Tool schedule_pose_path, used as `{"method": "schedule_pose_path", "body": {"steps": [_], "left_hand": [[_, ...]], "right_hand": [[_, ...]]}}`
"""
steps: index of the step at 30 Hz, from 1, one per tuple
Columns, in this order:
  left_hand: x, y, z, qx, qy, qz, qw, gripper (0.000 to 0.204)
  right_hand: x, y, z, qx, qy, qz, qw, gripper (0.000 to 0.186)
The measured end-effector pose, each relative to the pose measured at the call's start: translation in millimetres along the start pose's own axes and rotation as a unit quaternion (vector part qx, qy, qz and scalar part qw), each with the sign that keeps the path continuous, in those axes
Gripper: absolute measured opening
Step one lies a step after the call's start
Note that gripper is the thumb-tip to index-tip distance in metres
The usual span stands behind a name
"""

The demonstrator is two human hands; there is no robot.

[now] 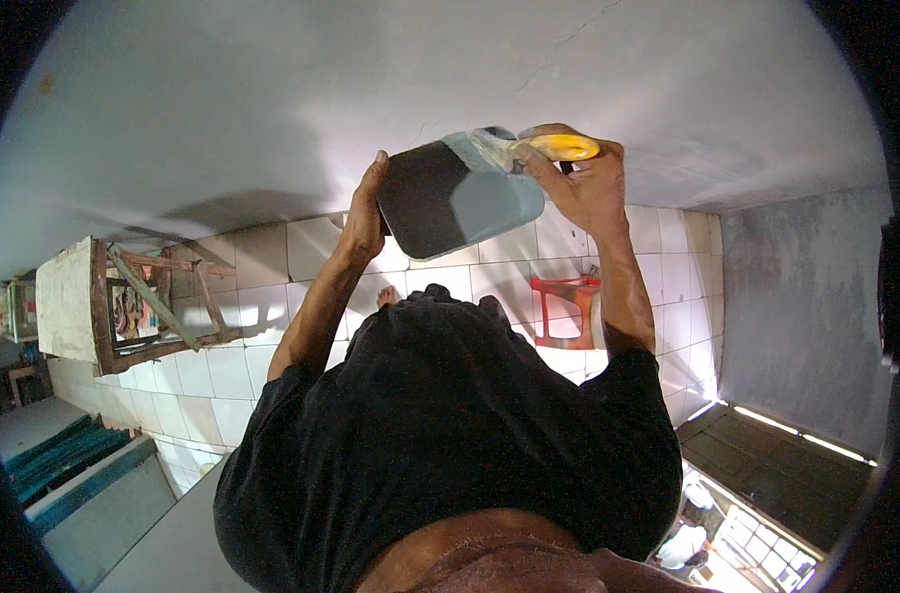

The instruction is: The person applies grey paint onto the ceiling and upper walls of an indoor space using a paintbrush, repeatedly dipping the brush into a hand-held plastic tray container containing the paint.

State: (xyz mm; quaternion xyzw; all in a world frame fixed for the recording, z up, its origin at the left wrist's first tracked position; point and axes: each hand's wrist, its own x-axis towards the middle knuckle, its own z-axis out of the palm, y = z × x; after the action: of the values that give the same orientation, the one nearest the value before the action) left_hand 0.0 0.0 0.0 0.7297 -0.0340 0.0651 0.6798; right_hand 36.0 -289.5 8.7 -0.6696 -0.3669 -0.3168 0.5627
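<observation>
"Grey tub, where's it at?"

"Held up above the tiled floor, in front of the person, between both hands. Grey wall on the far side."

"Left hand?"

"Clamped on the tub's left side, no gap. One digit runs up along the edge; the others are mostly hidden. Likely taking the weight, so the other hand is free to work the brush."

"And the right hand?"

"Curled tight round that brush, yellow handle end sticking out to the right, bristle end at the tub's far right rim. Can't tell if the fingers touch the tub too. Angle probably lets drips fall back in; my guess."

"Contents?"

"Smooth pale grey stuff, paint-like, toward the right. Left part is dark: shadow or bare inside, can't tell. Depth, no idea."

"Anything else holding stuff?"

"Wooden stand, left, open-framed, patterned bits inside, too small to name. Probably parked aside for standing room. Red plastic stool, right, nearer than the tub, apart from both hands."
</observation>
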Motion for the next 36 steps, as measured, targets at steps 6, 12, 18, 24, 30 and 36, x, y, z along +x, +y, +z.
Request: {"method": "schedule_pose_path", "body": {"steps": [6,12,18,24,30,36], "left_hand": [[4.6,8.0,20.1,-0.01,0.04,-0.005,0.999,0.075],[20.1,3.1,23.8,-0.013,0.034,-0.006,0.999,0.074],[15.4,0.4,22.5,-0.009,0.034,0.0,0.999,0.074],[-3.8,-3.3,15.1,-0.022,0.008,-0.008,1.0,0.073],[-16.6,-9.2,13.0,-0.01,0.017,0.006,1.0,0.075],[-8.9,-22.9,-1.7,-0.026,-0.019,-0.01,0.999,0.077]], "right_hand": [[-11.0,-8.8,19.5,0.183,0.073,0.099,0.975,0.021],[-19.4,-19.7,36.8,0.176,-0.021,0.116,0.977,0.016],[-23.4,-7.9,32.9,0.248,-0.049,0.143,0.957,0.016],[-1.8,12.0,5.7,0.128,-0.082,0.025,0.988,0.021],[18.1,10.6,2.5,0.047,-0.155,0.031,0.986,0.025],[9.6,18.3,8.6,0.058,-0.131,0.016,0.989,0.025]]}}
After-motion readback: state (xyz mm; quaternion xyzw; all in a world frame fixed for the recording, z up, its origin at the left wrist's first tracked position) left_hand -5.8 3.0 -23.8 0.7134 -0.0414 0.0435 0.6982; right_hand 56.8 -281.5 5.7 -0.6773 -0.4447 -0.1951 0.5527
